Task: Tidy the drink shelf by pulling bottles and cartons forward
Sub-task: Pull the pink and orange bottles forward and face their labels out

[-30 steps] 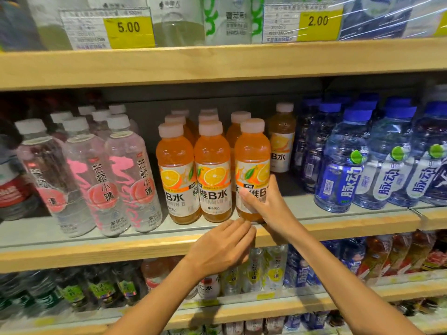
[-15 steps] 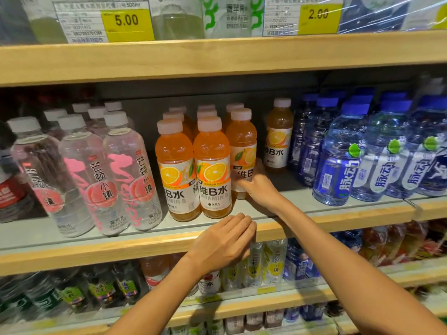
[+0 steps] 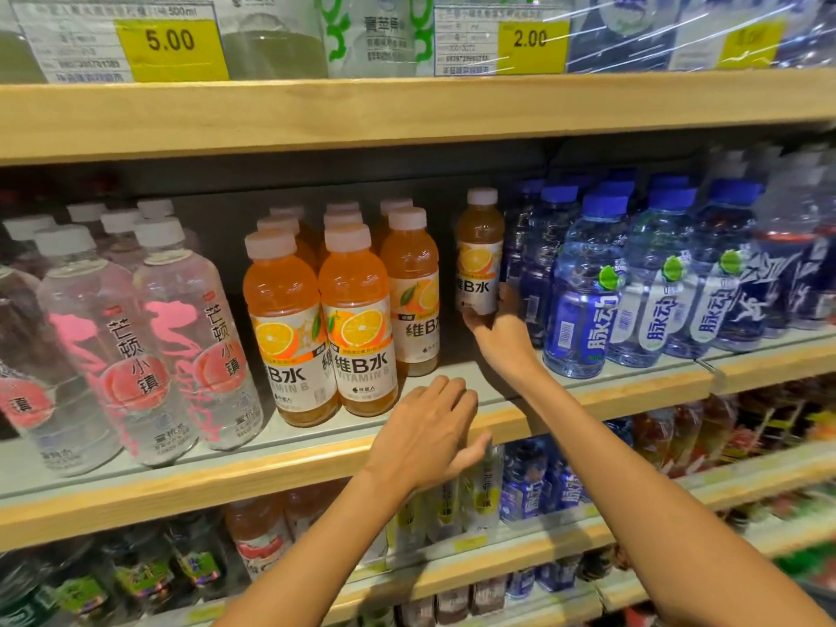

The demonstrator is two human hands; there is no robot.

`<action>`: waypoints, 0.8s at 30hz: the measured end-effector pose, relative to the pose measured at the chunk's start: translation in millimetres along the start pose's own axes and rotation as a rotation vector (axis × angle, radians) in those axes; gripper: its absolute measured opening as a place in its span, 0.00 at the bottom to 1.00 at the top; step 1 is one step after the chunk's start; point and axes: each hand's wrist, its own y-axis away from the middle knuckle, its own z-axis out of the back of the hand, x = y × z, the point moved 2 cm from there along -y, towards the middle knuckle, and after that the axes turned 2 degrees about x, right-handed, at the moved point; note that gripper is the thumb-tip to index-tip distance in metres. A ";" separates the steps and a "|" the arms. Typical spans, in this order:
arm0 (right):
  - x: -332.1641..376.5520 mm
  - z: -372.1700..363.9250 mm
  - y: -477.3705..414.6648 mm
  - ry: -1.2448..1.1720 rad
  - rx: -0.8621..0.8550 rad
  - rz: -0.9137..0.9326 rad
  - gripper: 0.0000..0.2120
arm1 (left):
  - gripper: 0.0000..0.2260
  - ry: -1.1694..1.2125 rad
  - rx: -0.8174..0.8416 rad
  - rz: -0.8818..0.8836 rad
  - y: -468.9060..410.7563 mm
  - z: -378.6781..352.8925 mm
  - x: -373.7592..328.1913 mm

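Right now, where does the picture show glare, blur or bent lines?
Head view: glare streaks the plastic price strip, top right; head view: the wide lens bows the wooden shelf edge; head view: far-right blue bottles are blurred, front orange Vitamin B bottle is sharp.

**Nine orange, two hands: the drinks by the numbers**

Orange bottles (image 3: 357, 323) come to nine by their caps: eight grouped, plus a lone orange bottle (image 3: 479, 251). Clear bottles with pink labels (image 3: 194, 337) show at least six white caps. Blue-capped bottles (image 3: 583, 300) show at least seven, with the far right too blurred to count. Yellow price tags (image 3: 169, 47) number three. Two hands are in view, a left hand (image 3: 425, 436) and a right hand (image 3: 502, 332).
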 end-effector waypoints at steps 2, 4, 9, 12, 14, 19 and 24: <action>-5.2 -6.7 -8.3 0.004 -0.007 -0.041 0.32 | 0.22 -0.005 0.013 0.010 0.6 -2.3 2.1; -12.3 -13.8 -14.1 0.055 0.003 -0.057 0.35 | 0.21 -0.012 0.008 0.003 1.9 -4.0 2.3; -22.4 -19.7 -28.5 0.141 -0.021 -0.067 0.35 | 0.19 -0.004 -0.005 0.022 -1.1 -4.5 -0.2; -24.3 -23.1 -33.4 0.162 -0.013 -0.056 0.34 | 0.19 -0.015 0.007 0.029 -2.6 -4.8 -1.5; -23.4 -26.0 -38.4 0.109 -0.007 -0.079 0.36 | 0.19 -0.022 0.012 0.032 -2.7 -4.3 -1.9; -23.9 -32.6 -55.5 -0.065 0.034 -0.076 0.36 | 0.20 -0.027 0.015 0.037 -2.6 -4.0 -2.5; -26.0 -38.4 -65.6 -0.171 -0.007 -0.075 0.33 | 0.20 -0.039 -0.004 0.041 -2.4 -3.2 -3.4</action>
